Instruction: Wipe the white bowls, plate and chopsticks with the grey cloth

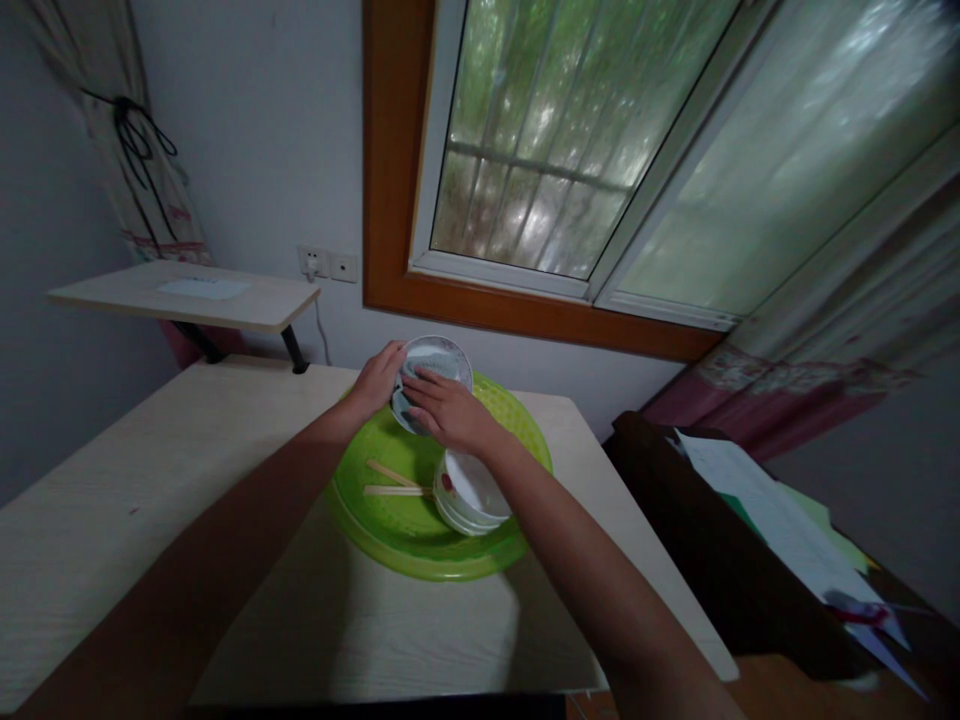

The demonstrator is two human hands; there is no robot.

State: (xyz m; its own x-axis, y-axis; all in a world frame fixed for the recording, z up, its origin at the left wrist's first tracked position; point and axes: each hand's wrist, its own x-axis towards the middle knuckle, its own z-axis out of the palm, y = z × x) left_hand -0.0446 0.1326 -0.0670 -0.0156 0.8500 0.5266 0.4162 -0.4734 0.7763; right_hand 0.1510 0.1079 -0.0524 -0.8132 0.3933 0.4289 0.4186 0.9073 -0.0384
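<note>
Both bare forearms [592, 560] reach in from the lower edge, converging over a green plastic basin [360, 527] on a pale wood-grain table [262, 640]. At the basin's far side is a white plate [454, 358] with a patterned rim, tilted so that its inner face turns towards the wearer, presumably to give easy access to that surface. The left hand [375, 385] grasps its left rim, fingers curled at the edge, apparently steadying it from the side and leaving the middle free. The right hand [454, 412] lies across the inside, fingers extended rather than clenched; a grey-green patch shows beneath them, and I cannot tell whether it is cloth or printed decoration.

Below the right wrist, white bowls [474, 500] nest in a stack inside the basin, an arrangement that likely saves room. Wooden chopsticks [394, 491] lie beside them, their right ends close to the stack. Basin walls probably keep these smaller pieces together, beneath the hands and within reach.
</note>
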